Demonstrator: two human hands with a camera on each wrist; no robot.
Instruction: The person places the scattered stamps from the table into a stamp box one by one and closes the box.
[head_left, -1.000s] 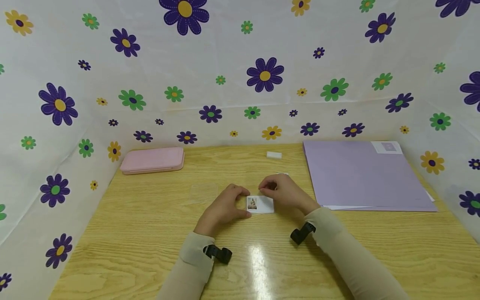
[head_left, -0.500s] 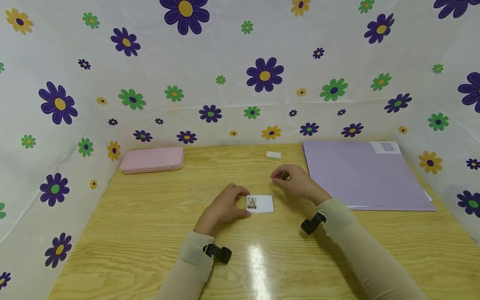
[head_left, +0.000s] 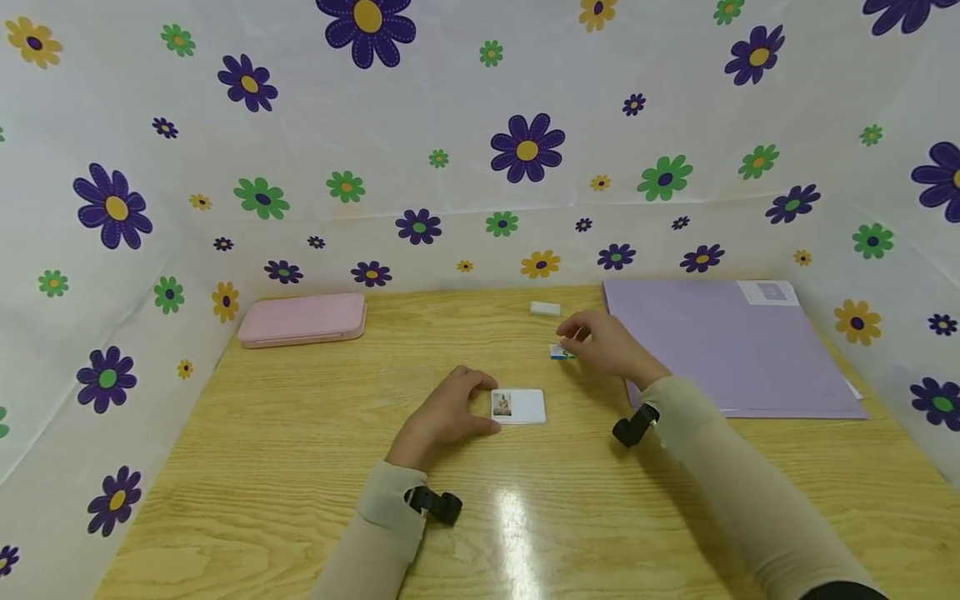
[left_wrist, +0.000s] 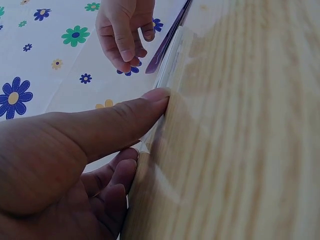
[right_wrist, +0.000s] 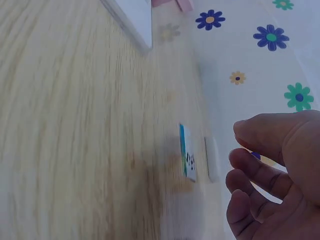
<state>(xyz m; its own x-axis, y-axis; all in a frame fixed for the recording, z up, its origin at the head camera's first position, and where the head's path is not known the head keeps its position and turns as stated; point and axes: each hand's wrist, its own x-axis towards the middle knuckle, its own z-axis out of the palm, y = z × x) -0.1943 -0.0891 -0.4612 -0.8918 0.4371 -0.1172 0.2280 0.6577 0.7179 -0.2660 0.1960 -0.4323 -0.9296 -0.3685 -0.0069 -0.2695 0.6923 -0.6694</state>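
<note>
In the head view my left hand [head_left: 444, 410] holds the left end of a flat white card [head_left: 528, 406] between thumb and fingers. A small picture of a seated figure [head_left: 502, 405] shows on the card's left part. Close up in the left wrist view, the thumb [left_wrist: 157, 96] presses along its edge. My right hand [head_left: 603, 343] hovers by a small white piece with a blue-green edge [head_left: 561, 352], overlapping it in the head view. The right wrist view shows that piece [right_wrist: 187, 152] on the table, apart from the loosely bent fingers [right_wrist: 260, 172], with nothing held.
Behind the small piece lies a white eraser-like block [head_left: 545, 308]. A pink case [head_left: 303, 320] stands at the back left, a purple folder [head_left: 720, 350] at the right. A clear sheet [head_left: 405, 385] lies left of the left hand. A flowered cloth [head_left: 450, 100] encloses the table.
My right hand has moved right and away from the white card toward the small blue-green-edged piece, and its fingers have spread apart. The left hand has stayed at the card.
</note>
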